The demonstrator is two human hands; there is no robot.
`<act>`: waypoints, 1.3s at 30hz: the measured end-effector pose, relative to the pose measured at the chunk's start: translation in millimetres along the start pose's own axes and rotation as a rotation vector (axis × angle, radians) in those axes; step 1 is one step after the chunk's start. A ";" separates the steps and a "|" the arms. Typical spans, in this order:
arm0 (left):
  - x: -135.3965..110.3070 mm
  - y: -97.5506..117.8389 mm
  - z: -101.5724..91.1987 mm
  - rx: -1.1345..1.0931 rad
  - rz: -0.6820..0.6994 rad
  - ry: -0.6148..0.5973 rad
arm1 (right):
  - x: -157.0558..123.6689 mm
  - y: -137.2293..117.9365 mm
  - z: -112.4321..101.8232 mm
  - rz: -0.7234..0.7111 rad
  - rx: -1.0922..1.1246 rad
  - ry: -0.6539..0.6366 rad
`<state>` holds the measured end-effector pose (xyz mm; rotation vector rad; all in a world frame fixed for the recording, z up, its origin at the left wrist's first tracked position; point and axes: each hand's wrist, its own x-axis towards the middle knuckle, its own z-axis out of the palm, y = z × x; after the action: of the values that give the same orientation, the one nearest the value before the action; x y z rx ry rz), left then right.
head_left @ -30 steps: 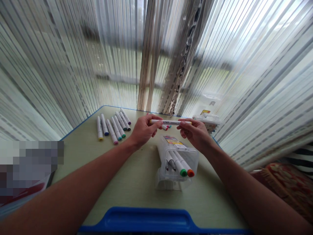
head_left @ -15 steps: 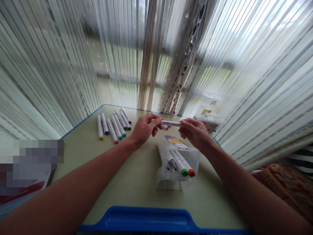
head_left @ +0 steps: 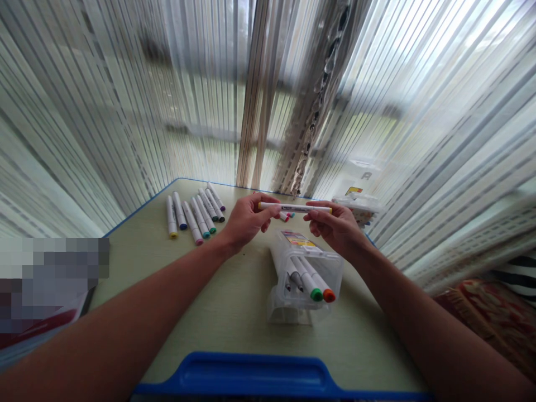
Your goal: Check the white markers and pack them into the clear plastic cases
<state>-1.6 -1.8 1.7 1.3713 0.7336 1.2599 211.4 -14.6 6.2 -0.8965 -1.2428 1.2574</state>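
A white marker (head_left: 295, 209) with yellow ends lies level between my two hands above the table. My left hand (head_left: 250, 219) pinches its left part between thumb and fingers. At the other end, my right hand (head_left: 333, 223) grips it the same way. Below them a clear plastic case (head_left: 281, 262) rests on its side, its open end facing me. Inside it are several markers, among them a green-tipped marker (head_left: 310, 282) and an orange-tipped marker (head_left: 321, 282). Behind the held marker, a red-tipped marker (head_left: 284, 218) is partly hidden.
Several white markers (head_left: 192, 223) with coloured ends lie in a loose row on the table (head_left: 201, 324) at left. Another clear case (head_left: 355, 204) stands at the back right. A blue tray rim (head_left: 255, 375) runs along the near edge; curtains (head_left: 201, 100) hang behind.
Both hands' grips on the marker have shifted, so its yellow ends and more of its printed barrel now show. The case and the other markers have stayed put.
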 end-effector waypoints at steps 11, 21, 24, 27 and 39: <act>1.3 -2.5 -0.9 0.013 0.024 -0.003 | -0.5 -1.3 0.6 -0.007 -0.013 -0.017; 2.6 -2.7 -2.4 -0.101 -0.086 -0.029 | 2.5 -1.1 -2.6 0.019 -0.003 0.025; 3.0 -2.7 -2.7 -0.107 -0.097 -0.032 | 2.2 -2.7 -3.7 0.022 -0.004 0.011; 2.8 -2.2 -2.6 -0.089 -0.085 -0.034 | 2.1 -3.2 -4.7 0.020 -0.020 0.000; 7.8 -4.7 -10.1 0.044 -0.007 0.040 | 5.3 -0.6 -7.7 -0.027 -0.053 0.069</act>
<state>-8.2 9.5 -2.1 1.3819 0.7970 1.2756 218.5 -8.5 6.5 -0.9508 -1.2350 1.1671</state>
